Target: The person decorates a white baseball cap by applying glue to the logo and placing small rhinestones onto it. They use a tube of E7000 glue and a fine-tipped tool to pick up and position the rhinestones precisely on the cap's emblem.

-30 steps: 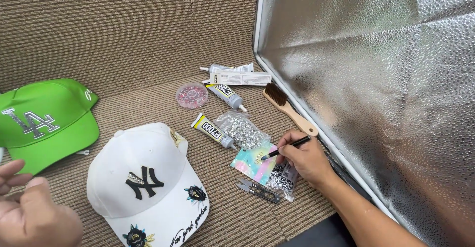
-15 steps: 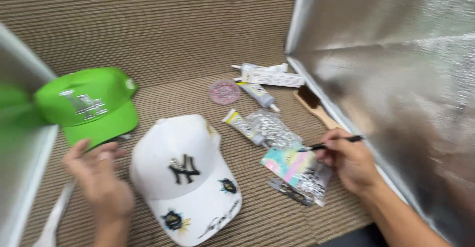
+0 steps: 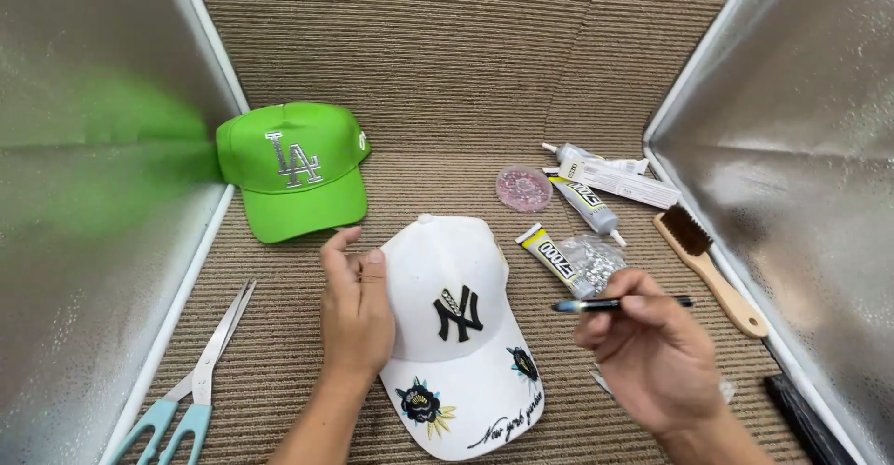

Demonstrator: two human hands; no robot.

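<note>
Two hands at white cap (image 3: 456,335), mid-mat, brim toward near edge. Left hand (image 3: 357,309) rests on crown's left side, fingers loosely curled. Right hand (image 3: 652,358) pinches pen (image 3: 622,304), lying crosswise, tip toward cap, just right of it.

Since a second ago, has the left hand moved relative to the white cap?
Yes. The left hand came in from off the white cap's left side and now rests on its crown's left side.

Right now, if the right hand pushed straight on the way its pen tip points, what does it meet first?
The right hand holds a dark pen with its tip aimed left. Straight on, it would probably meet the crown of the white cap, near its black embroidered logo. The pen's height above the cap is unclear.
</note>
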